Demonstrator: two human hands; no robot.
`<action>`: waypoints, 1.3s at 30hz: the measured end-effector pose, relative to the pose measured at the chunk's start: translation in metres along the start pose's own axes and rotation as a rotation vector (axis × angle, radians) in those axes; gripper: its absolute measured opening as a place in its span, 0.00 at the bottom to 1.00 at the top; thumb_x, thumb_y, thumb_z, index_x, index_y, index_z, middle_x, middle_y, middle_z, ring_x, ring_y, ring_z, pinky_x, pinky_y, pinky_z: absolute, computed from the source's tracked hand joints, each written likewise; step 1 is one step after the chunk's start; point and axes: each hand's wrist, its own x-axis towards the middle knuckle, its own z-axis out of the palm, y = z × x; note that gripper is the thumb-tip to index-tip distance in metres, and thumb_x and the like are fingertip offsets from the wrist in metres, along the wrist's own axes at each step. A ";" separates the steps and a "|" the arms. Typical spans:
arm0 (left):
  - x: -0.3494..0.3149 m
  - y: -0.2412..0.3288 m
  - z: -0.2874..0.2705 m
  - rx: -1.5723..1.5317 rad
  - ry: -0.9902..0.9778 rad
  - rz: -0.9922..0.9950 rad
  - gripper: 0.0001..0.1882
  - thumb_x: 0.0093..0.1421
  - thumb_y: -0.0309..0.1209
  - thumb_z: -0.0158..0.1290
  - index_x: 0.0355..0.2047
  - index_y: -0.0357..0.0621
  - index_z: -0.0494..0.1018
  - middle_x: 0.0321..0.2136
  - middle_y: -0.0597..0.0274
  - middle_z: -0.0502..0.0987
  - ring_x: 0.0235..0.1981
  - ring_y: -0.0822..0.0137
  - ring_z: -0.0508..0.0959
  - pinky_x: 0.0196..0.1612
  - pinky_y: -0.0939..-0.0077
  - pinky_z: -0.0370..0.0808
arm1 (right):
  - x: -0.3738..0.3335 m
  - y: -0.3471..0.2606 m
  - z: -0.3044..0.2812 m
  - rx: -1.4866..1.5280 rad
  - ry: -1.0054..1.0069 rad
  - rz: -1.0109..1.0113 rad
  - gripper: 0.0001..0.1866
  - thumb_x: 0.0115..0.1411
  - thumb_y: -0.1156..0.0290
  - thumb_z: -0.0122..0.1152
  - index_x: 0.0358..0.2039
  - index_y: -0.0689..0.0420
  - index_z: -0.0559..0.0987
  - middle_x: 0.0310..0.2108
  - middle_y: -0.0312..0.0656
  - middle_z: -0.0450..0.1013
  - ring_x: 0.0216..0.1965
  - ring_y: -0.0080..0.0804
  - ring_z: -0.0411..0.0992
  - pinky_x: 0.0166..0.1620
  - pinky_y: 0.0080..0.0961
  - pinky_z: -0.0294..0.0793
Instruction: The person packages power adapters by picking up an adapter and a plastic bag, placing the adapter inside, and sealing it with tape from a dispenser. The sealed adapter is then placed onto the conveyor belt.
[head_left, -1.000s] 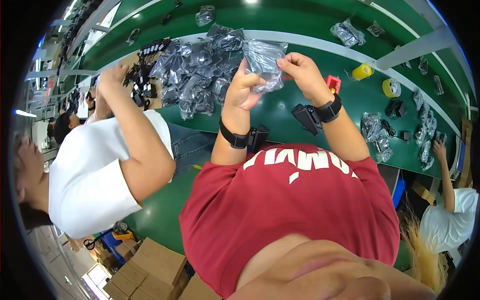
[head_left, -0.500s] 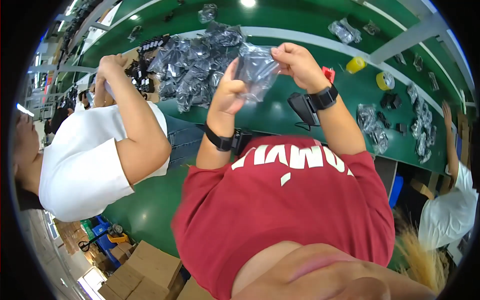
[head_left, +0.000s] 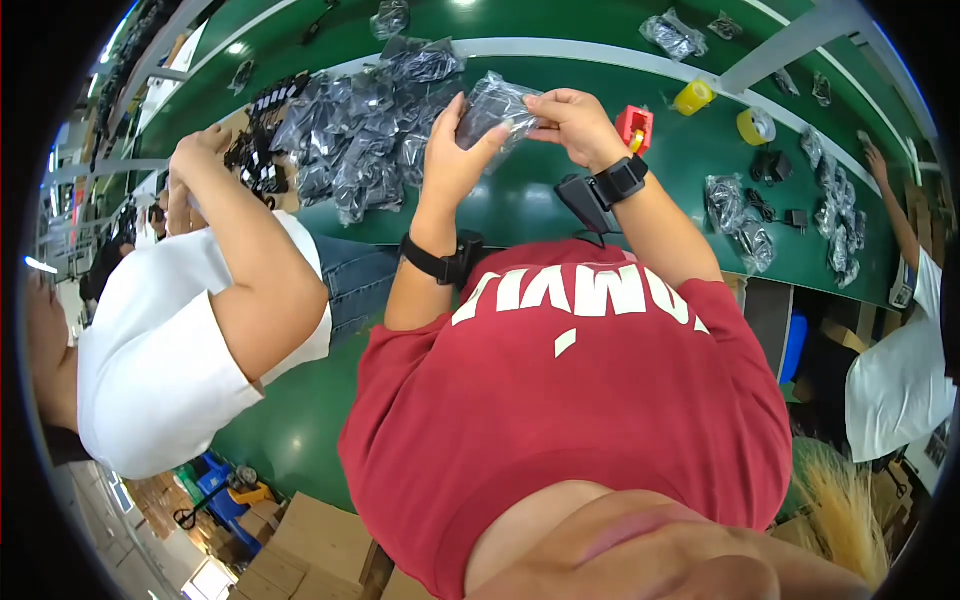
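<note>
A clear plastic bag is held up over the green table between my two hands. My left hand grips its lower left side, with the thumb across the front and the fingers partly behind. At the bag's right edge, my right hand pinches the plastic between thumb and fingers. Glare on the film hides whether anything is inside. Just left of the bag lies a large heap of bagged dark items, close to my left hand.
A red tape dispenser and yellow tape rolls stand right of my hands. Bagged cables and black adapters lie farther right. A co-worker in white is close on my left; another person is at far right.
The bag has tilted and looks flatter. My left thumb has moved up across its front, and my right hand has shifted slightly down along its edge. The whole view has shifted a little.
</note>
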 end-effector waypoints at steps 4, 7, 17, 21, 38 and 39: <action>0.000 0.006 0.002 0.032 -0.222 -0.002 0.50 0.34 0.38 0.64 0.54 0.32 0.49 0.45 0.41 0.64 0.46 0.54 0.67 0.47 0.70 0.65 | -0.008 -0.004 -0.003 -0.059 -0.012 0.035 0.09 0.50 0.66 0.60 0.24 0.58 0.73 0.25 0.35 0.70 0.26 0.21 0.69 0.32 0.20 0.74; -0.006 0.007 0.010 0.369 -0.234 0.101 0.56 0.32 0.37 0.65 0.57 0.36 0.42 0.44 0.41 0.65 0.45 0.53 0.68 0.46 0.70 0.66 | -0.010 -0.001 -0.008 -0.069 0.042 0.110 0.09 0.50 0.66 0.60 0.24 0.57 0.73 0.26 0.34 0.70 0.27 0.20 0.70 0.32 0.19 0.74; -0.026 -0.008 0.030 0.296 -0.213 0.068 0.37 0.35 0.34 0.58 0.46 0.33 0.58 0.34 0.47 0.72 0.34 0.54 0.75 0.37 0.71 0.71 | -0.025 0.045 -0.039 0.237 -0.006 0.313 0.10 0.53 0.67 0.57 0.34 0.57 0.70 0.32 0.35 0.70 0.31 0.24 0.70 0.35 0.18 0.72; -0.053 -0.029 0.040 0.029 -0.338 -0.392 0.41 0.34 0.30 0.56 0.50 0.30 0.53 0.38 0.49 0.70 0.35 0.63 0.73 0.39 0.76 0.70 | -0.048 0.069 -0.065 0.249 -0.028 0.349 0.12 0.53 0.65 0.56 0.33 0.59 0.71 0.30 0.38 0.71 0.31 0.26 0.71 0.35 0.20 0.71; -0.047 -0.028 0.055 0.241 -0.294 -0.319 0.38 0.36 0.30 0.53 0.50 0.34 0.53 0.34 0.45 0.72 0.33 0.55 0.75 0.35 0.71 0.71 | -0.085 0.085 -0.120 -0.144 0.626 0.121 0.15 0.47 0.70 0.58 0.32 0.69 0.71 0.25 0.44 0.72 0.24 0.26 0.70 0.31 0.21 0.68; -0.047 -0.029 0.058 0.213 -0.309 -0.337 0.38 0.36 0.30 0.53 0.50 0.34 0.53 0.33 0.45 0.72 0.32 0.55 0.75 0.34 0.71 0.71 | -0.084 0.090 -0.123 -0.137 0.597 0.091 0.15 0.47 0.70 0.58 0.32 0.69 0.71 0.25 0.44 0.72 0.24 0.26 0.70 0.31 0.21 0.68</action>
